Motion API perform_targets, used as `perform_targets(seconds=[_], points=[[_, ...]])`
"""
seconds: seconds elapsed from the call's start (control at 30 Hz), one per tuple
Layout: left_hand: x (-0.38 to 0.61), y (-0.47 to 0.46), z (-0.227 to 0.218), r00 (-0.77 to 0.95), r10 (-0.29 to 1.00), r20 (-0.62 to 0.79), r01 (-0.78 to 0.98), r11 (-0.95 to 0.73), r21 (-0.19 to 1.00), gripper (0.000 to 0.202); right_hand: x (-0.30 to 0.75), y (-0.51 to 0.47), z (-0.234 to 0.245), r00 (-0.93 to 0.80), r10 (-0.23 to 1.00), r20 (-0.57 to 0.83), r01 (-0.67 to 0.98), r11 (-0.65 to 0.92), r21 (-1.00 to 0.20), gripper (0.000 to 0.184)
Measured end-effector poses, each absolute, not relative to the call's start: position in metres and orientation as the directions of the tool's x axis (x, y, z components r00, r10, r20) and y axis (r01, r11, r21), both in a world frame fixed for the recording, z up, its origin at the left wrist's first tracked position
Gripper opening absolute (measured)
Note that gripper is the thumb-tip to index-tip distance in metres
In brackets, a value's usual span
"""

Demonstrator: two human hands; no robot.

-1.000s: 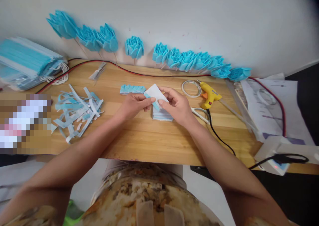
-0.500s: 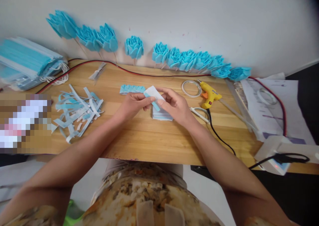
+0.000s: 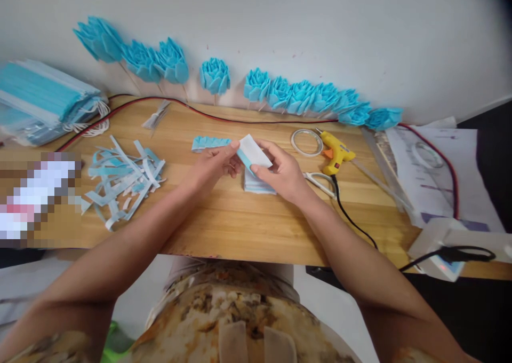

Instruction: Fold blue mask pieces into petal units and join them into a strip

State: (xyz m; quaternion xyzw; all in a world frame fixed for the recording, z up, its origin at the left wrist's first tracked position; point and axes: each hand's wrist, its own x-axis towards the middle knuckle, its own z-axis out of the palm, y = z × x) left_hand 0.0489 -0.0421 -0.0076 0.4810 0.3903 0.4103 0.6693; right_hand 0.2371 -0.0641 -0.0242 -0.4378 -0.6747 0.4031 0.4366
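Between my two hands is a small rectangular piece of mask fabric (image 3: pixel 256 150), white with a blue strip along its lower left side. My left hand (image 3: pixel 216 164) pinches its left corner between thumb and fingers. The thumb of my right hand (image 3: pixel 283 172) presses on the lower right part, with the fingers behind it. Just below the piece lies a stack of cut blue and white fabric pieces (image 3: pixel 260 186), partly covered by my right hand. A row of folded blue petals (image 3: pixel 210 142) rests on the table beyond my left hand.
Blue fabric flowers (image 3: pixel 216 76) on sticks lean along the wall. Cut strips (image 3: pixel 124 176) lie in a heap at left, near packed masks (image 3: pixel 44 96). At right are a tape roll (image 3: pixel 306 142), a yellow glue gun (image 3: pixel 336 152) with its cord, and scissors (image 3: pixel 322 184).
The fabric piece has turned flatter, showing more white, with the blue strip now along its lower left. My left thumb has shifted up to the corner, and its fingers have loosened slightly.
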Motion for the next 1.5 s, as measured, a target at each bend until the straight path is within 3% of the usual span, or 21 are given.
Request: perform_targets(seconds=[0.2,0.37,0.43,0.5,0.57,0.63,0.77,0.9,1.07,1.27,1.5], points=[[0.049,-0.042,-0.011,0.373,0.923,-0.092,-0.065,0.125,0.99,0.035,0.236,-0.063,-0.028,-0.243,0.942,0.232,0.247,0.291,-0.924,0.054],[0.046,-0.038,-0.011,0.319,0.943,-0.095,-0.212,0.168,0.963,0.028,0.243,-0.064,-0.018,-0.222,0.932,0.287,0.332,0.349,-0.876,0.051],[0.044,-0.037,-0.011,0.306,0.945,-0.116,-0.279,0.205,0.938,0.026,0.249,-0.065,-0.01,-0.231,0.865,0.446,0.409,0.502,-0.762,0.052],[0.043,-0.036,-0.01,0.306,0.941,-0.142,-0.31,0.24,0.92,0.024,0.254,-0.065,-0.003,-0.331,0.722,0.607,0.476,0.683,-0.554,0.055],[0.043,-0.036,-0.009,0.32,0.932,-0.168,-0.316,0.272,0.909,0.023,0.255,-0.065,0.0,-0.462,0.606,0.648,0.5,0.781,-0.374,0.054],[0.044,-0.037,-0.008,0.34,0.922,-0.185,-0.313,0.296,0.902,0.024,0.253,-0.064,0.0,-0.528,0.598,0.603,0.53,0.787,-0.316,0.045],[0.047,-0.041,-0.009,0.377,0.909,-0.179,-0.296,0.301,0.907,0.025,0.248,-0.062,-0.005,-0.482,0.689,0.542,0.611,0.707,-0.357,0.02],[0.048,-0.041,-0.012,0.392,0.908,-0.149,-0.251,0.262,0.932,0.029,0.248,-0.06,-0.01,-0.426,0.695,0.579,0.564,0.705,-0.431,0.007],[0.047,-0.041,-0.009,0.341,0.933,-0.115,-0.118,0.164,0.979,0.032,0.244,-0.062,-0.014,-0.291,0.782,0.551,0.501,0.616,-0.608,0.009],[0.047,-0.042,-0.001,0.319,0.945,-0.073,0.07,0.053,0.996,0.035,0.24,-0.064,-0.018,-0.17,0.92,0.353,0.313,0.391,-0.866,0.014],[0.047,-0.041,-0.006,0.33,0.944,-0.03,0.115,-0.008,0.993,0.033,0.24,-0.062,-0.026,-0.083,0.969,0.235,0.216,0.247,-0.944,0.02]])
